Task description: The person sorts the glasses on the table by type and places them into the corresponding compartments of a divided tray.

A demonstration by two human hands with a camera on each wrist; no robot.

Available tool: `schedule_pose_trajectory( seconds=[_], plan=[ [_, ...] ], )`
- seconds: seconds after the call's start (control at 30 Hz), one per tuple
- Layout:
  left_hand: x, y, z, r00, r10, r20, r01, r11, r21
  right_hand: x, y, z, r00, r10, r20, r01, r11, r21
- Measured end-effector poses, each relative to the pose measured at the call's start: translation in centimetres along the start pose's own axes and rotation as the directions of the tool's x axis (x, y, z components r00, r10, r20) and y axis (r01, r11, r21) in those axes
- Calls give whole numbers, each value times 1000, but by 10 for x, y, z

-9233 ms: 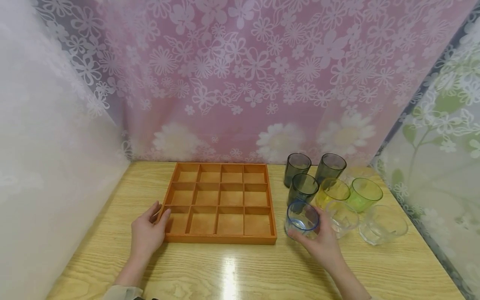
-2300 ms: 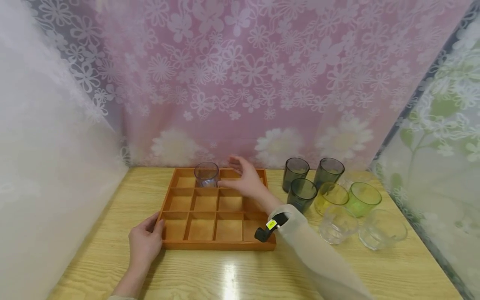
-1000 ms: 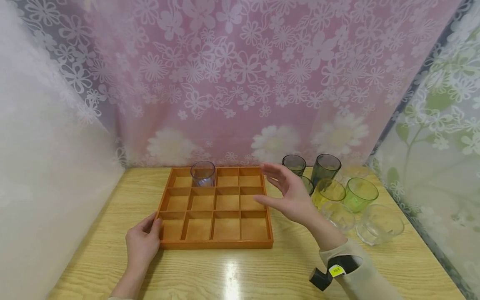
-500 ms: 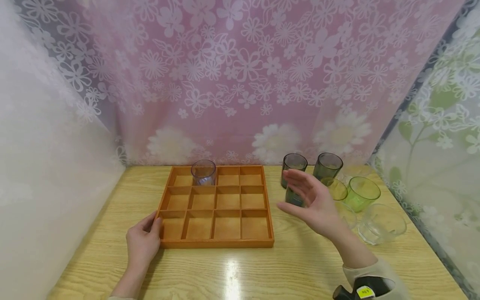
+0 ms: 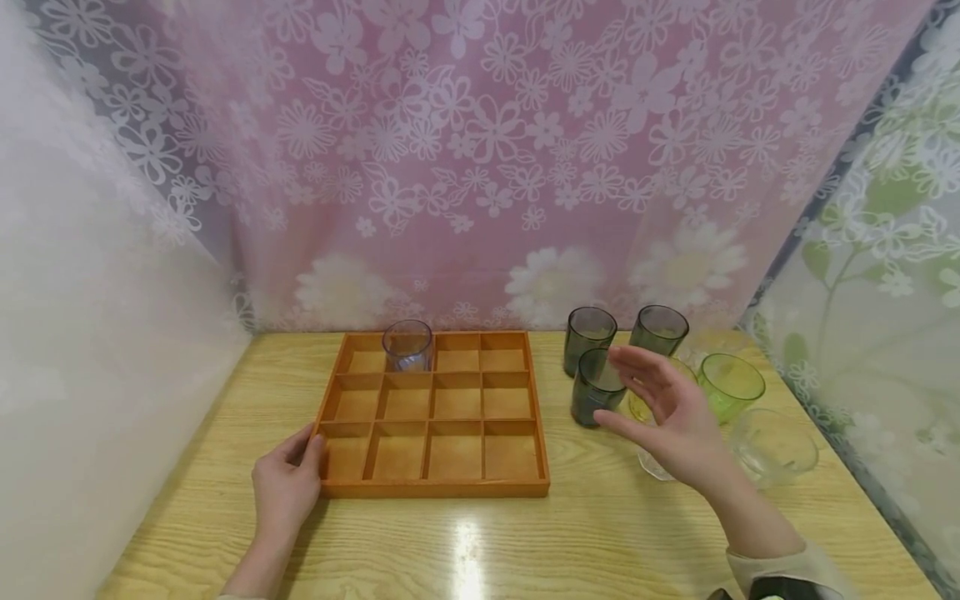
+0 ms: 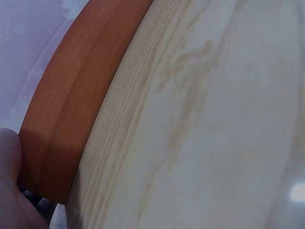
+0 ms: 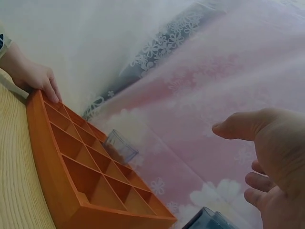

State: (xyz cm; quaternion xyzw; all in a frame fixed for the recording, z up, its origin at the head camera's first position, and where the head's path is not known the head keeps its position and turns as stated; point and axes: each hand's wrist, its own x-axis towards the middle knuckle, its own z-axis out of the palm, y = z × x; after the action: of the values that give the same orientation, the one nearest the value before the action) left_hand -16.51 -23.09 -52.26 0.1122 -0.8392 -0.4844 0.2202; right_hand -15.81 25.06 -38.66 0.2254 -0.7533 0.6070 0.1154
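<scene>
My left hand (image 5: 288, 479) grips the left side of a wooden divided tray (image 5: 435, 490) near its front corner, thumb at the rim. A clear glass with a bluish rim (image 5: 407, 354) stands upright in the tray's back row, second compartment from the left. My right hand (image 5: 678, 425) hovers over the glasses at the right, fingers and thumb spread apart, holding nothing. Its fingertips overlap the nearest dark grey glass (image 5: 592, 404) in the head view. Behind the hand, a yellow glass (image 5: 640, 408) and a clear glass (image 5: 654, 467) are mostly hidden.
Two more dark grey glasses, one at the back (image 5: 587, 346) and one to its right (image 5: 660, 327), stand behind. A green glass (image 5: 731, 390) and a clear glass (image 5: 776, 450) are farther right. A floral curtain (image 5: 480, 167) closes off the table's back.
Earlier, my right hand held the blue-rimmed glass by the other glasses; it now stands in the tray. Since then the right hand has moved back rightward, empty. My left hand stays on the tray.
</scene>
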Motion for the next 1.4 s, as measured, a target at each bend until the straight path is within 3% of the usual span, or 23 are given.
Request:
schedule_pose_trajectory(
  seconds=[0.27,0.53,0.77,1.13,1.4],
  plan=[
    [-1,1,0,1000,-4,12,4,1000,0,-7,1,-12,999,38,-23,-38,999,1],
    [-2,4,0,1000,-7,14,7,1000,4,-12,0,-26,998,19,-52,-17,999,34],
    [-2,3,1,1000,3,11,-3,1000,-1,-16,3,-35,995,19,-93,-21,1000,-19],
    [-1,3,-1,1000,14,16,-14,1000,-6,-25,14,-48,989,54,-137,-56,998,-10],
    [-1,3,0,1000,15,9,-15,1000,-17,-34,26,-57,983,82,-165,-99,991,-95]
  ],
)
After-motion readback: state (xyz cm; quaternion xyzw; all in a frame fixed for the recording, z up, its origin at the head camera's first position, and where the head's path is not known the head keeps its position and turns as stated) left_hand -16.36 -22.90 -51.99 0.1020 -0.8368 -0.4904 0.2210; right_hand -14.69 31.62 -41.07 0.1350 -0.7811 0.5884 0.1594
